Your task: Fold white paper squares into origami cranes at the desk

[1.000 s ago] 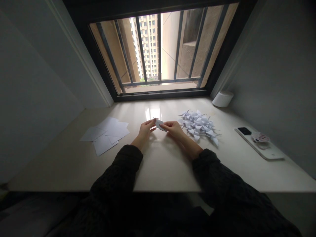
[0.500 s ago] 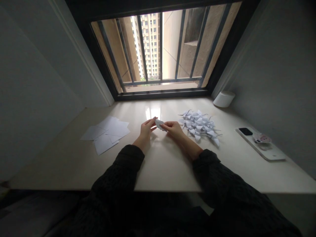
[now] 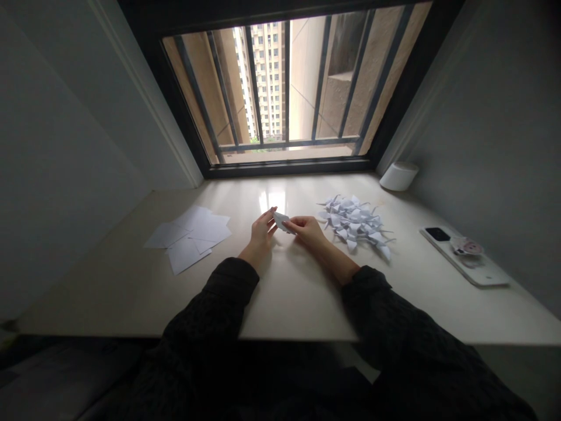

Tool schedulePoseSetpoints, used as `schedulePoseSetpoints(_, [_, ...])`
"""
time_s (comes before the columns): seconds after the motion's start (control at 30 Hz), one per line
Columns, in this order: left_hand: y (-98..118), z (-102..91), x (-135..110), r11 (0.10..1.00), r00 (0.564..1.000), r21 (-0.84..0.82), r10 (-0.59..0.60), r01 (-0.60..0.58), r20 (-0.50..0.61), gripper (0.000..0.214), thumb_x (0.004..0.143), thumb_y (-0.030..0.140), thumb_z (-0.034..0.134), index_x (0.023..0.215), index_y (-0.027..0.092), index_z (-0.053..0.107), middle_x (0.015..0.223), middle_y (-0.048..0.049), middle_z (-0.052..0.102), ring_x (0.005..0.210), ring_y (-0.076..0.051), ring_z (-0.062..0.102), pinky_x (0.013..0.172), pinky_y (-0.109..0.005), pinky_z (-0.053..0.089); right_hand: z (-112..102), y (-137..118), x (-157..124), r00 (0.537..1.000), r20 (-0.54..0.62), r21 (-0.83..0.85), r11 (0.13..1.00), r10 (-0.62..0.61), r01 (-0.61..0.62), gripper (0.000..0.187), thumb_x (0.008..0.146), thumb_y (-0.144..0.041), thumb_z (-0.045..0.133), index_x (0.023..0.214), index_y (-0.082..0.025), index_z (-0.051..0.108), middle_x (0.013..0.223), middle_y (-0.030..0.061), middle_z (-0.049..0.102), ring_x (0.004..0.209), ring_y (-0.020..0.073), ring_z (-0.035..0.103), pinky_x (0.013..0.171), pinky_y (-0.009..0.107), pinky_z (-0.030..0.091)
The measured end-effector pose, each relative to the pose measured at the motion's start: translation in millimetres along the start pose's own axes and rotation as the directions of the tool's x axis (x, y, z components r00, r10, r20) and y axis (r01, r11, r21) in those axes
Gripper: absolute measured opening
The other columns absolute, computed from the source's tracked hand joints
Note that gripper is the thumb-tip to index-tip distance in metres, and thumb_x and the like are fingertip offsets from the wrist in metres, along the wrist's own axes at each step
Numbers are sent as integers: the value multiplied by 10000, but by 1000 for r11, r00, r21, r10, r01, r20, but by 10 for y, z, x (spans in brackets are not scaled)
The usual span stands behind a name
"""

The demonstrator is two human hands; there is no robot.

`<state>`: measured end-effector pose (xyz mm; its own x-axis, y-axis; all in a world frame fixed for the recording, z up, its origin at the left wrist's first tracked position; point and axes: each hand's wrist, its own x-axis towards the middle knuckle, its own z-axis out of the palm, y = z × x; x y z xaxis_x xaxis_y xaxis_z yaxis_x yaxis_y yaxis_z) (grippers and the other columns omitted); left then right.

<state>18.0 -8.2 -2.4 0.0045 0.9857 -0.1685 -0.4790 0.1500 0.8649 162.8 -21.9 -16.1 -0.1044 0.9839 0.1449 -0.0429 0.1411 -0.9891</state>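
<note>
A small folded piece of white paper [image 3: 283, 222] is held between my two hands, above the middle of the pale sill top. My left hand [image 3: 263, 227] has its fingertips at the paper's upper left end. From the other side, my right hand [image 3: 305, 227] pinches the paper between thumb and fingers. The finer folds are too small to make out. Just right of my right hand lies a heap of folded white paper cranes [image 3: 355, 222]. Several flat white paper sheets [image 3: 193, 234] overlap one another to the left of my left hand.
A white phone [image 3: 467, 257] with a round grip on its back lies at the right. The white cylindrical object [image 3: 398, 176] stands tilted in the far right corner. A barred window [image 3: 284, 166] is behind the sill top [image 3: 298, 304], between two walls.
The paper has turned slightly between my hands, and my left fingers have shifted a little at its upper left end. My right hand keeps its pinch. The view has moved very slightly.
</note>
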Motion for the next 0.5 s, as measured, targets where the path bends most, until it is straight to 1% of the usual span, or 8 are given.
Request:
schedulePoseSetpoints(0.1, [24, -1, 14, 1000, 1000, 10, 9, -9, 7, 387, 675, 409, 756, 975, 176, 681, 966, -68, 666, 950, -203, 612, 875, -344, 471, -11, 28, 13, 1000, -20, -14, 1000, 12, -12, 415, 624, -556, 751, 696, -148, 728, 635, 50, 687, 586, 155, 591, 590, 272, 438])
schedulePoseSetpoints(0.17, [44, -3, 13, 999, 999, 25, 29, -29, 27, 422, 684, 463, 747, 988, 176, 689, 1008, -82, 672, 961, -209, 615, 884, -355, 467, -27, 40, 25, 999, -39, -20, 1000, 21, -22, 438, 611, -576, 750, 694, -146, 728, 628, 51, 685, 581, 156, 588, 584, 272, 433])
schedulePoseSetpoints(0.27, [51, -13, 3, 990, 988, 128, 36, -56, 153, 478, 675, 513, 748, 1005, 169, 708, 1038, -107, 686, 964, -225, 624, 899, -378, 460, -48, 45, 37, 998, -61, 2, 1000, 25, -25, 451, 603, -582, 752, 715, -146, 735, 642, 55, 690, 587, 157, 588, 590, 278, 433])
schedulePoseSetpoints(0.33, [39, -19, -6, 967, 974, 243, 21, -78, 227, 473, 635, 493, 783, 965, 158, 729, 973, -107, 704, 927, -226, 634, 902, -387, 457, -55, 37, 38, 997, -73, 25, 999, 29, -27, 441, 606, -575, 754, 721, -150, 738, 653, 57, 693, 594, 158, 590, 599, 282, 433])
schedulePoseSetpoints(0.37, [32, -19, -10, 952, 970, 293, 15, -88, 243, 460, 615, 479, 798, 933, 153, 738, 931, -104, 710, 902, -224, 639, 901, -390, 456, -55, 30, 36, 996, -78, 32, 999, 31, -29, 433, 612, -571, 754, 718, -152, 738, 652, 56, 692, 595, 157, 590, 601, 282, 430])
schedulePoseSetpoints(0.43, [24, -13, -23, 935, 971, 342, 5, -90, 240, 425, 595, 457, 815, 872, 142, 748, 864, -97, 714, 855, -216, 645, 897, -393, 458, -51, 9, 26, 996, -82, 36, 999, 29, -26, 418, 624, -563, 752, 702, -153, 734, 642, 51, 685, 588, 151, 580, 595, 279, 417])
schedulePoseSetpoints(0.5, [29, 1, -40, 946, 976, 320, -11, -60, 215, 400, 598, 439, 815, 850, 135, 750, 846, -97, 713, 844, -212, 648, 903, -396, 460, -43, -20, 12, 998, -68, 36, 999, 15, -13, 411, 632, -559, 751, 691, -153, 729, 632, 42, 676, 582, 142, 564, 587, 274, 402])
